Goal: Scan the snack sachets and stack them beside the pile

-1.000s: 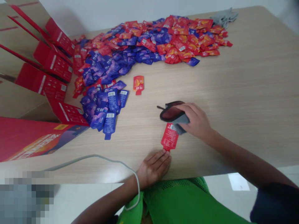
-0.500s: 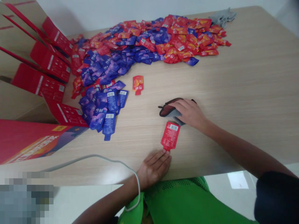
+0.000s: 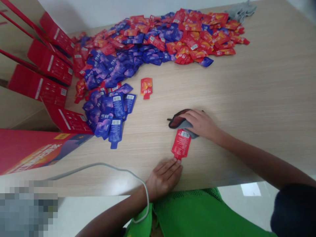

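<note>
A red sachet [image 3: 181, 144] with a white barcode label lies back side up on the table, its narrow neck towards me. The fingertips of my left hand [image 3: 165, 177], held together, pin that neck to the table top. My right hand [image 3: 201, 123] is closed over a bunched grey cloth [image 3: 184, 124] with a dark edge and brownish-red inside. The cloth touches the barcode end of the sachet and covers a little of it. Part of the cloth is hidden under my fingers.
Another red sachet [image 3: 146, 88] lies alone further back. Blue sachets [image 3: 106, 113] are bunched at the left, before a long heap of red and blue sachets [image 3: 158, 39]. Red boxes [image 3: 39, 87] line the left side. A grey cable [image 3: 98, 164] crosses my left forearm. Grey fabric [image 3: 240, 11] lies behind.
My right hand has drawn the cloth slightly towards me, onto the barcode end of the red sachet. My left hand stays on the neck. The view has shifted slightly.
</note>
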{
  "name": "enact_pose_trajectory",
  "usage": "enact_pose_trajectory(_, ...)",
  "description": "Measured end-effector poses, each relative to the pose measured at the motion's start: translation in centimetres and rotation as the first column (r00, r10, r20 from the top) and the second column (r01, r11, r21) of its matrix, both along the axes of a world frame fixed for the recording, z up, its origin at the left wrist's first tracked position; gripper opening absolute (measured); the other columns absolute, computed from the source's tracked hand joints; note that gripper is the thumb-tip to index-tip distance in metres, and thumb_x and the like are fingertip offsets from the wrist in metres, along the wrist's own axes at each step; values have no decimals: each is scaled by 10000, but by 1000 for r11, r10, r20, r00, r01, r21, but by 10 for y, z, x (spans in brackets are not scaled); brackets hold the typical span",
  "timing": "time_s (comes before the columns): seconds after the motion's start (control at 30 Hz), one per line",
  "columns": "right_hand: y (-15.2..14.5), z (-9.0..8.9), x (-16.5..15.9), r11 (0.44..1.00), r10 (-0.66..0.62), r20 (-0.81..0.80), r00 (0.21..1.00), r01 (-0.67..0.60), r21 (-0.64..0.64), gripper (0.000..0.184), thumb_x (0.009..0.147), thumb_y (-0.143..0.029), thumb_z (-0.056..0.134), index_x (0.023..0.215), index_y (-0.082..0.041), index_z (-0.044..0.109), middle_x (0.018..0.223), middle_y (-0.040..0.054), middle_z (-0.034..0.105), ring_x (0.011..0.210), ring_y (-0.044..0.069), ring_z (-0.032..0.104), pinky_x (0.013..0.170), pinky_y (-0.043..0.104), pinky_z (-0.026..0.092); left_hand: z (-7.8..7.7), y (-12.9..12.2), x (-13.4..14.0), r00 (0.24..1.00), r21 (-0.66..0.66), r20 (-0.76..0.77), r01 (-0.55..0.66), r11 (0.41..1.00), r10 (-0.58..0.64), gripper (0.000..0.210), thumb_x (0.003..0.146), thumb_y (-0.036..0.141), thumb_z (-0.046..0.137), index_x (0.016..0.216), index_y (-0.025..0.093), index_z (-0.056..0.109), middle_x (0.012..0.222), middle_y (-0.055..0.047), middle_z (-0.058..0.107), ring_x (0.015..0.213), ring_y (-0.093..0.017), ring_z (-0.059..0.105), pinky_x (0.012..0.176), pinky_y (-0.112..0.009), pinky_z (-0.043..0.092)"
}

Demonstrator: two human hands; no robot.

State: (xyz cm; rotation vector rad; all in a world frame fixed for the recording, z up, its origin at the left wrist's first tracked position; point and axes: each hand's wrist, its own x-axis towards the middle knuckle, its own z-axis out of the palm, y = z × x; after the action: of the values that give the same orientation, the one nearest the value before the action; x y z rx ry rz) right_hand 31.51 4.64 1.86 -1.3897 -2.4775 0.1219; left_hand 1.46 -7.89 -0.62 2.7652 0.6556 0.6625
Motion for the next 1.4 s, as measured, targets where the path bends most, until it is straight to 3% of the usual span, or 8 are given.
enact_pose_trajectory(0.17,-4,35,-1,985,-113,-185,976,134,106,507,908,-244,650,1411,-206,596,1304,135,694,1152,332,636,996,476,524,-2,-1,-2,1000,5,6,2,1000,-2,356,1010,176,673,1364,135,670,1423,-95,691,1391,-231,610,1146,-345,529)
enact_pose_trajectory(0.4,-75,6,-50,952,302,-98,948,-305,-15,338,979,-227,572,1306,-219,658,1188,62,755,1014,247,661,930,405,535,1,1,-1,999,-28,46,-11,1000,12,291,1009,160,660,1297,136,700,1247,-77,781,1101,-197,759,1097,-361,566)
enact_pose_trajectory(0.57,-22,-8,-25,990,138,-60,989,-139,-20,433,932,-212,659,1363,-178,628,1250,124,719,1135,294,637,983,443,529,2,1,0,1000,-12,4,-10,1000,10,296,1036,177,624,1321,136,694,1415,-83,695,1344,-232,648,1104,-346,563)
enact_pose_trajectory(0.7,17,12,-2,998,-40,-16,999,41,39,538,880,-189,711,1408,-168,607,1302,150,690,1176,344,622,996,488,524,1,1,0,1000,3,-5,-10,1000,10,315,1032,185,641,1340,135,688,1433,-74,684,1356,-230,639,1089,-333,569)
enact_pose_trajectory(0.8,4,31,-8,987,-106,-150,983,122,105,502,921,-252,681,1411,-175,601,1314,150,684,1148,334,632,991,478,526,0,1,-1,1000,2,5,-8,1000,8,329,1027,189,652,1351,136,681,1431,-75,686,1363,-230,632,1100,-336,559)
enact_pose_trajectory(1.03,-77,7,-61,961,273,-108,956,-275,-4,350,992,-226,580,1335,-200,648,1208,71,745,1015,256,645,945,416,526,0,0,0,998,-47,58,-26,999,29,273,1019,158,643,1284,149,707,1249,-60,782,1077,-165,761,1082,-307,564)
enact_pose_trajectory(1.2,-34,-11,-41,986,163,-86,983,-166,-34,419,944,-251,677,1356,-192,630,1257,108,718,1120,291,634,984,440,520,4,2,1,1000,-22,10,-11,1000,11,308,1027,171,648,1330,135,686,1408,-72,703,1329,-226,656,1107,-345,552)
enact_pose_trajectory(1.4,16,22,-11,991,-89,-76,993,96,93,505,908,-220,700,1402,-192,598,1295,138,694,1133,332,632,963,469,519,3,1,0,1000,-17,-10,-11,1000,11,317,1040,193,641,1352,143,673,1446,-61,677,1376,-226,620,1095,-339,551)
